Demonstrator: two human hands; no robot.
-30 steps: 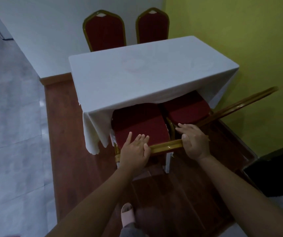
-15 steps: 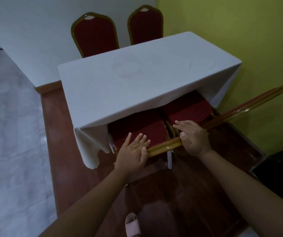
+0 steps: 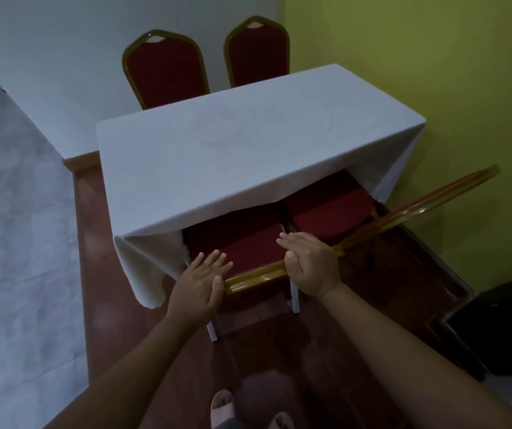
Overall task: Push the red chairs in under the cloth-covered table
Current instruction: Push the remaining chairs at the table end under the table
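The table under its white cloth stands in the middle of the view. A red chair with a gold frame sits at its near edge, the seat partly beneath the cloth. My left hand and my right hand lie flat against the chair's gold top rail, fingers stretched forward, thumbs behind the rail. Beside it on the right, a second red chair is tucked in, its back rail slanting out. Two more red chairs stand at the far side.
A yellow wall runs close along the table's right end. The table stands on a raised wooden platform whose edge drops to grey tiles at left. A dark object sits lower right. My slippered foot is below.
The near left chair has slid further under the table, so the cloth covers more of its seat. Both hands moved forward with the rail, and I stepped closer.
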